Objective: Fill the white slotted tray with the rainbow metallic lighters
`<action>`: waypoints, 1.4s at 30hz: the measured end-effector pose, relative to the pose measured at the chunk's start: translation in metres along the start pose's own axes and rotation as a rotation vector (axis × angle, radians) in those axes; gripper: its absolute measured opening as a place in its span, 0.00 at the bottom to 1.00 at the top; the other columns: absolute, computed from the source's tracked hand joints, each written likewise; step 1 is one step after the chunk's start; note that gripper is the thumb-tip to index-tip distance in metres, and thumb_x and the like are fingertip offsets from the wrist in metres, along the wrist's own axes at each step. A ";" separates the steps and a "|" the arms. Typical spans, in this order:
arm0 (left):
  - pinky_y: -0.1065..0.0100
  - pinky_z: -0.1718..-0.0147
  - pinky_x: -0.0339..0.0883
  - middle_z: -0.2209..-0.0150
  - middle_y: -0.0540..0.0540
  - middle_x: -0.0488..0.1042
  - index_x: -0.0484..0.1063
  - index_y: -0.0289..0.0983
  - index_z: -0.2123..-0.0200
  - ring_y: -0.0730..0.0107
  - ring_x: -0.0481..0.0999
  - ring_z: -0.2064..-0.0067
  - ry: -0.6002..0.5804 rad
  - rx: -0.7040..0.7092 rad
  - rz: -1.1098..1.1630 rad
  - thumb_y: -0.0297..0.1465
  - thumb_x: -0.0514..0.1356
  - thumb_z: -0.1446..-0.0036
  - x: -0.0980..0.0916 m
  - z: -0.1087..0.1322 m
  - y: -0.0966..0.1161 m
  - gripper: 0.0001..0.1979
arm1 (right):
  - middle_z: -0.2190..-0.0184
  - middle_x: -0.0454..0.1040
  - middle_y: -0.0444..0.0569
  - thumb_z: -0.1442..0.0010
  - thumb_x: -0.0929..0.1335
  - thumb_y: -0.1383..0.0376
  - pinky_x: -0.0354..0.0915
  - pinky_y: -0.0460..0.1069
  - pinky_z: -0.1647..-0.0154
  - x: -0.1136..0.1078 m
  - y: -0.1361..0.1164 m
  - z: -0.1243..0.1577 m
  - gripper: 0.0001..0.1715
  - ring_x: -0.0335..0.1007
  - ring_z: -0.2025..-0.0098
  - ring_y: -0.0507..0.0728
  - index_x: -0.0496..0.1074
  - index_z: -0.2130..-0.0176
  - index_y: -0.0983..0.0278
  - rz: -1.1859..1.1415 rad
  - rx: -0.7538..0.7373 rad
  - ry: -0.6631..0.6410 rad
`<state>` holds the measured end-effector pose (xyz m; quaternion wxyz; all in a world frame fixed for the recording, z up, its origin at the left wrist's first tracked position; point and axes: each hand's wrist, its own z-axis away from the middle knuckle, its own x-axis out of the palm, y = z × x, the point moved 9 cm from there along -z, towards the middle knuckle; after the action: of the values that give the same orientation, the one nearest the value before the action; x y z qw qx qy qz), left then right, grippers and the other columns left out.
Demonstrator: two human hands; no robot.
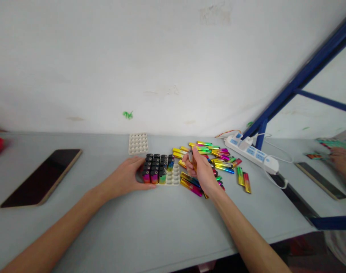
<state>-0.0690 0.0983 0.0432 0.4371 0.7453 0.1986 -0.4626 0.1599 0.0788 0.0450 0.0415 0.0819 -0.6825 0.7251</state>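
A white tray [174, 178] with round sockets lies at the middle of the grey table [150, 220], and several rainbow-coloured lighters [157, 167] stand upright in its left part. My left hand [129, 176] rests against the tray's left side, fingers touching the lighters there. My right hand [200, 170] is closed around one lighter [190, 155], its metal top pointing up, just right of the tray. A loose pile of shiny lighters [218, 157] lies flat on the table behind and beside that hand.
A second white tray [138, 143] lies by the wall. A dark phone [42, 176] lies at left. A white power strip [251, 151] with cables is at right, beside a blue frame [298, 87]. Another person's hand [343, 161] works at far right.
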 end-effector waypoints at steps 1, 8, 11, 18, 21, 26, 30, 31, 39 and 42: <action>0.55 0.59 0.73 0.63 0.45 0.79 0.69 0.43 0.67 0.51 0.79 0.60 0.002 0.001 0.002 0.58 0.74 0.54 0.000 0.000 0.000 0.28 | 0.77 0.57 0.37 0.37 0.68 0.29 0.47 0.46 0.79 0.000 -0.002 0.000 0.38 0.46 0.79 0.49 0.70 0.67 0.60 0.021 -0.030 -0.007; 0.52 0.57 0.74 0.62 0.43 0.80 0.70 0.43 0.66 0.49 0.80 0.58 0.009 -0.001 0.023 0.55 0.74 0.54 -0.001 0.000 0.001 0.27 | 0.64 0.74 0.47 0.27 0.67 0.43 0.69 0.50 0.61 0.004 -0.024 0.009 0.24 0.71 0.63 0.57 0.73 0.59 0.60 0.448 -0.337 -0.007; 0.51 0.55 0.75 0.61 0.43 0.81 0.72 0.44 0.65 0.47 0.81 0.57 0.003 0.005 0.026 0.55 0.75 0.54 -0.001 0.000 0.001 0.26 | 0.59 0.78 0.50 0.27 0.69 0.50 0.70 0.53 0.51 0.008 -0.036 0.017 0.17 0.73 0.56 0.60 0.74 0.59 0.60 0.608 -0.500 0.029; 0.52 0.54 0.75 0.59 0.42 0.82 0.74 0.43 0.63 0.47 0.81 0.56 -0.001 0.011 0.022 0.55 0.75 0.53 0.000 0.001 0.001 0.26 | 0.68 0.78 0.46 0.27 0.70 0.54 0.67 0.50 0.62 0.012 -0.036 0.018 0.13 0.72 0.66 0.57 0.77 0.57 0.61 0.647 -0.476 -0.001; 0.51 0.55 0.76 0.60 0.42 0.82 0.73 0.44 0.63 0.47 0.81 0.57 0.009 0.018 0.025 0.55 0.75 0.53 0.001 0.001 0.000 0.26 | 0.68 0.79 0.46 0.27 0.70 0.55 0.68 0.50 0.61 0.015 -0.032 0.018 0.12 0.74 0.66 0.57 0.77 0.55 0.61 0.652 -0.466 -0.035; 0.53 0.57 0.76 0.62 0.44 0.81 0.72 0.44 0.65 0.49 0.80 0.59 0.031 0.047 0.020 0.55 0.76 0.54 0.001 0.002 0.000 0.27 | 0.66 0.82 0.46 0.28 0.72 0.58 0.71 0.50 0.57 0.022 -0.031 0.020 0.09 0.78 0.64 0.57 0.76 0.52 0.61 0.715 -0.521 -0.109; 0.53 0.59 0.75 0.64 0.44 0.80 0.70 0.44 0.67 0.50 0.79 0.60 0.037 0.046 0.023 0.56 0.76 0.54 0.001 0.002 0.001 0.27 | 0.66 0.81 0.45 0.27 0.72 0.59 0.71 0.49 0.58 0.022 -0.032 0.021 0.08 0.79 0.63 0.56 0.75 0.52 0.60 0.718 -0.517 -0.137; 0.53 0.59 0.74 0.63 0.44 0.80 0.70 0.44 0.67 0.49 0.79 0.60 0.038 0.041 0.028 0.56 0.76 0.54 0.001 0.002 0.001 0.27 | 0.66 0.81 0.45 0.27 0.72 0.59 0.71 0.49 0.58 0.022 -0.031 0.021 0.08 0.79 0.63 0.56 0.75 0.52 0.60 0.713 -0.509 -0.142; 0.54 0.55 0.73 0.61 0.43 0.81 0.73 0.42 0.65 0.48 0.80 0.57 0.000 0.000 0.049 0.55 0.75 0.54 0.003 0.000 -0.001 0.27 | 0.62 0.83 0.47 0.26 0.70 0.55 0.75 0.51 0.57 0.000 -0.043 0.017 0.12 0.80 0.63 0.57 0.76 0.53 0.60 0.657 -0.514 -0.042; 0.56 0.56 0.72 0.61 0.44 0.80 0.72 0.42 0.66 0.50 0.79 0.58 -0.011 -0.005 0.022 0.57 0.74 0.53 0.003 0.000 -0.001 0.28 | 0.61 0.84 0.50 0.24 0.68 0.55 0.74 0.53 0.56 -0.038 -0.061 0.011 0.14 0.81 0.61 0.59 0.77 0.56 0.61 0.769 -0.541 0.130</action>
<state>-0.0682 0.0987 0.0397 0.4450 0.7440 0.1891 -0.4612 0.2083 0.0742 0.0988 -0.1676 -0.2361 -0.8237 0.4875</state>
